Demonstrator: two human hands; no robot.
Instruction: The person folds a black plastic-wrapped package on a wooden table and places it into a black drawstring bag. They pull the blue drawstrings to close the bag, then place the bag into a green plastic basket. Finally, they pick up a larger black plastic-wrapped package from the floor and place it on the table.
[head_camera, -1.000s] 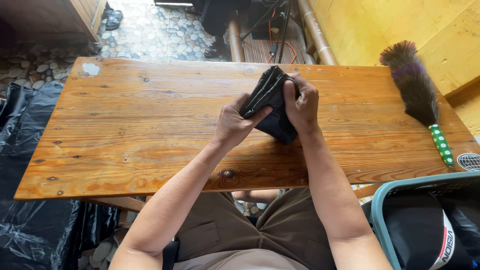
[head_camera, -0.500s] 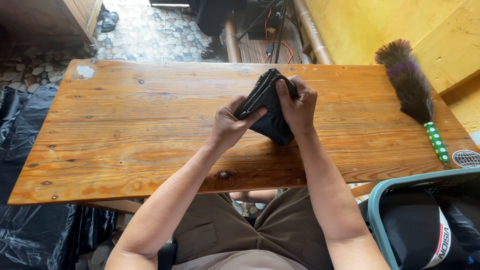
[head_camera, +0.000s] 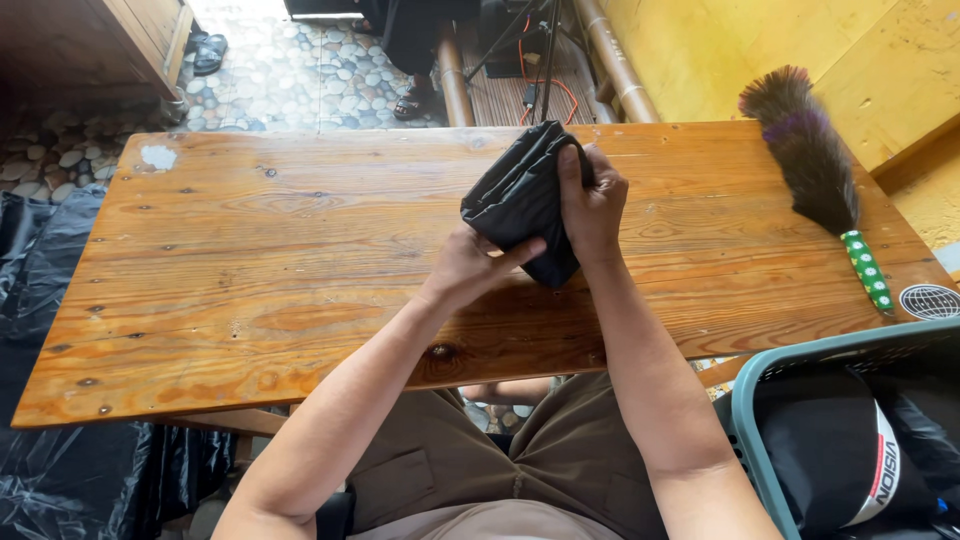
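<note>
A folded black plastic bag (head_camera: 520, 195) is held upright over the middle of the wooden table (head_camera: 280, 270). My left hand (head_camera: 470, 268) grips its lower near edge, thumb pressed on the front. My right hand (head_camera: 593, 205) clasps its right side, fingers curled over the top edge. Both hands touch the bag and hide part of its lower right corner.
A feather duster (head_camera: 815, 170) with a green dotted handle lies at the table's right end. A teal basket (head_camera: 760, 400) holding dark items stands at my right. Black plastic sheeting (head_camera: 40, 300) covers the ground on the left. Cables and a stand are beyond the table.
The bag has stayed between my hands; my fingers have shifted slightly on it, and the bundle looks a little more compact and upright.
</note>
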